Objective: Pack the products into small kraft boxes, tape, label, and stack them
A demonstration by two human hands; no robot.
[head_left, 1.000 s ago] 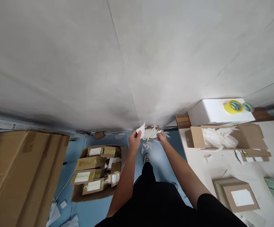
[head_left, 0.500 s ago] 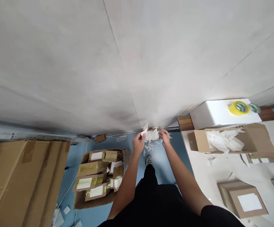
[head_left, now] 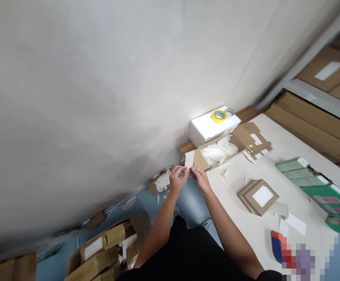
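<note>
A white paper label (head_left: 189, 158) stands up from the fingertips of my two hands, in the middle of the head view. My left hand (head_left: 178, 179) pinches its lower edge from the left. From the right, my right hand (head_left: 200, 179) has thumb and fingers closed at the lower corner of the same label. Just behind the label is a cardboard box (head_left: 201, 159) holding crumpled white paper (head_left: 219, 151). On the table to the right sits a small brown carton (head_left: 259, 197) with a white label on top.
Tape rolls (head_left: 219, 116) lie on a white box (head_left: 202, 130) by the wall. Green boxes (head_left: 296, 171) stand on the white table (head_left: 231, 218). At the lower left is an open carton of taped parcels (head_left: 99, 253). White scraps (head_left: 162, 181) lie on the floor.
The view has turned right, towards the table. My hands have come together at the label, which was in my left hand alone. More of the shelf and green boxes shows.
</note>
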